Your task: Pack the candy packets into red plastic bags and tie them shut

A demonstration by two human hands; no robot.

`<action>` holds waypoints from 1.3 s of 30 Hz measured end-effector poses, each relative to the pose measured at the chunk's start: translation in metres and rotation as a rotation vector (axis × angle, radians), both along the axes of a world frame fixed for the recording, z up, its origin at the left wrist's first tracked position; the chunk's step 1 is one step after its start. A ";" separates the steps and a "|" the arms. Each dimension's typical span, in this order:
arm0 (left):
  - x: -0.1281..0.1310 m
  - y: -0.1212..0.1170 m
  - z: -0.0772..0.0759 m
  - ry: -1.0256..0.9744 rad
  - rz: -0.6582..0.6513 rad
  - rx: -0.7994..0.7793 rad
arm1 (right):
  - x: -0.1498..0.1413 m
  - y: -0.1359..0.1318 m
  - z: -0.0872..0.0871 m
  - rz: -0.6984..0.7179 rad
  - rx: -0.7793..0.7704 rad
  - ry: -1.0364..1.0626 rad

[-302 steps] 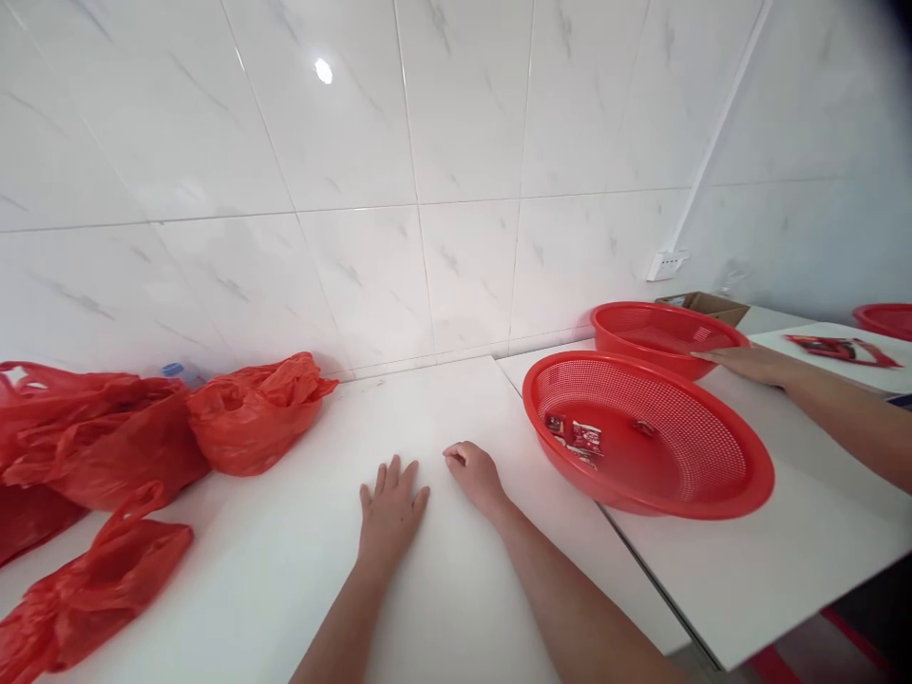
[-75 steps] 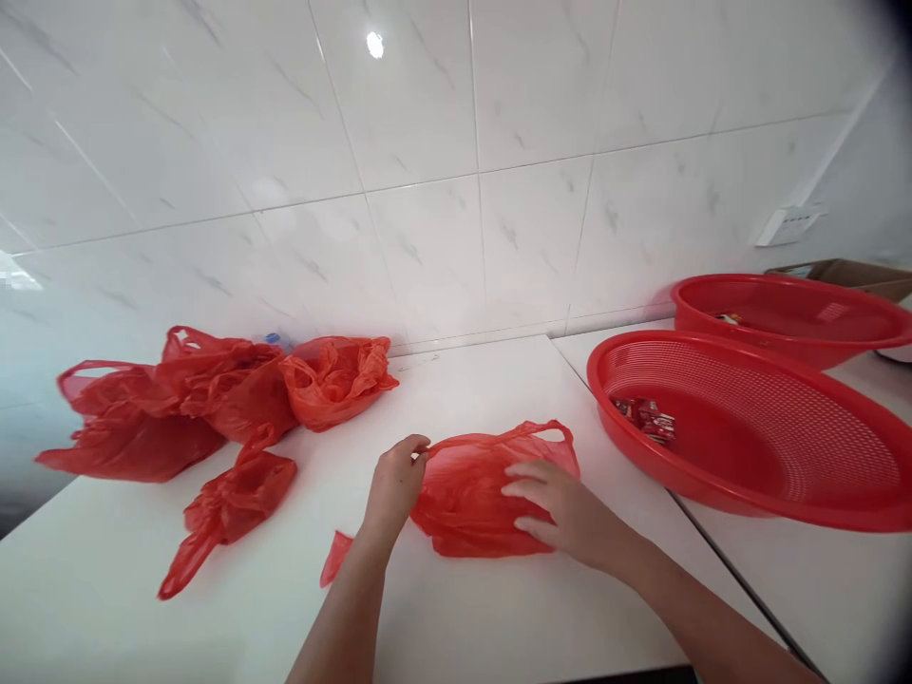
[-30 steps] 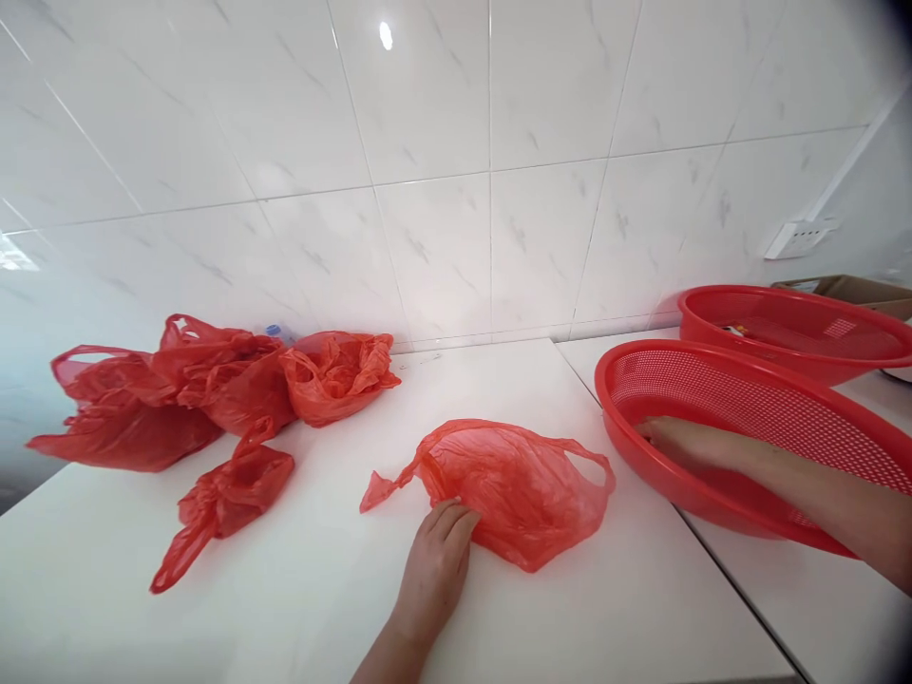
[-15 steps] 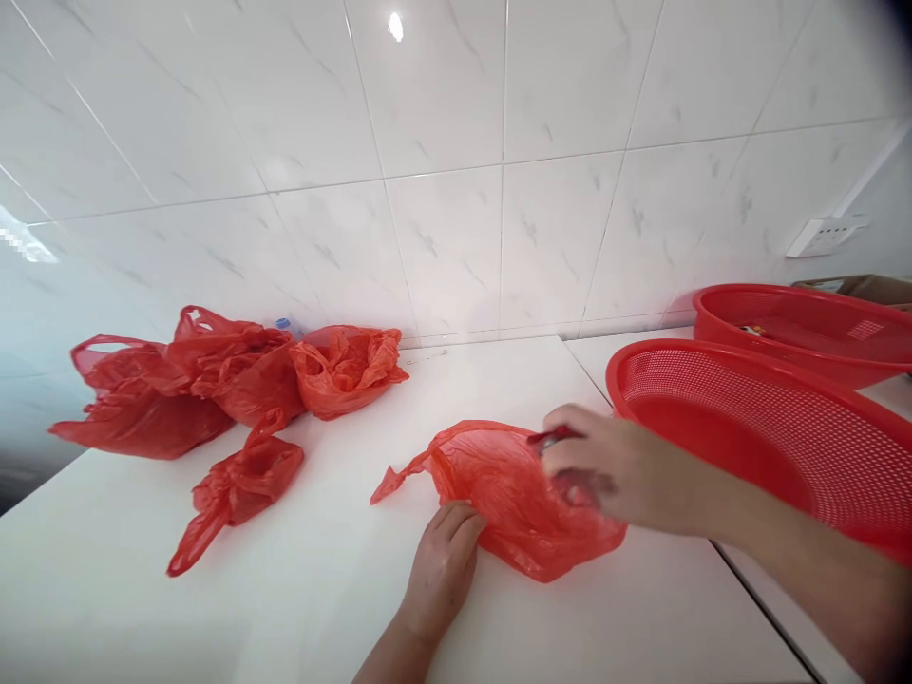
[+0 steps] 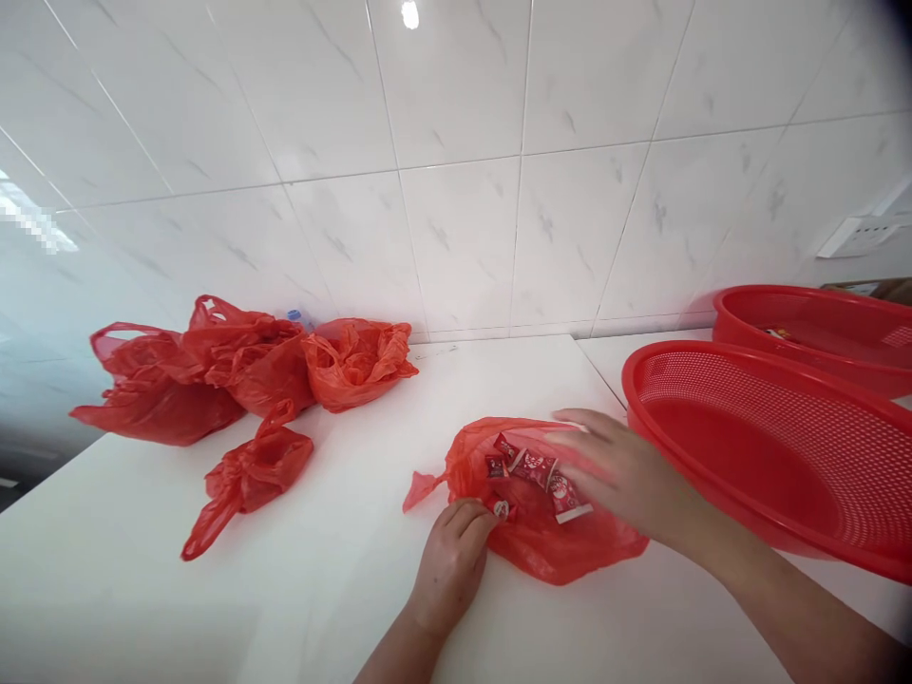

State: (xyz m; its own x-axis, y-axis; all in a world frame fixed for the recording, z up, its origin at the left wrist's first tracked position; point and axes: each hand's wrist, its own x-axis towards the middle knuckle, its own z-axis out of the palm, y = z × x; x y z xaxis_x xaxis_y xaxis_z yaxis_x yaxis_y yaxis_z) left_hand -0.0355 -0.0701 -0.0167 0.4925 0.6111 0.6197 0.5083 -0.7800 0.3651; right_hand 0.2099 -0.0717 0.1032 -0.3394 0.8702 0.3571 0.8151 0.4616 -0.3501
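The blurred right hand (image 5: 631, 480), fingers spread, partly hides packets (image 5: 534, 467) with unreadable lettering; the left hand (image 5: 452, 560) pinches the red bag (image 5: 562, 559) near the surface's (image 5: 306, 589) right edge.

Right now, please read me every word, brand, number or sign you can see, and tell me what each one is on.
No text can be read with certainty.
Red wrappers in the open bag: white print, too small and blurred to read.
Small colourful item in the back basket: too small to make out.
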 end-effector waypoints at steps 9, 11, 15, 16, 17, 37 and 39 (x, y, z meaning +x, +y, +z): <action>-0.016 0.004 0.011 -0.385 0.568 -0.418 | 0.032 -0.079 -0.064 -0.563 0.274 0.300; -0.017 0.008 0.020 -0.421 0.625 -0.540 | 0.027 -0.089 -0.084 -0.626 0.207 0.432; -0.009 0.017 0.035 -0.373 0.648 -0.573 | 0.013 -0.090 -0.110 -0.727 -0.086 0.748; -0.006 0.020 0.037 -0.339 0.650 -0.555 | 0.010 -0.086 -0.112 -0.755 -0.141 0.804; -0.003 0.023 0.038 -0.294 0.648 -0.530 | 0.009 -0.081 -0.111 -0.782 -0.184 0.837; -0.031 0.046 0.137 -0.634 0.311 -0.439 | 0.039 -0.042 -0.005 -0.535 0.132 1.035; -0.049 0.038 0.126 -0.637 0.262 -0.459 | 0.051 -0.052 -0.027 -0.377 0.027 0.958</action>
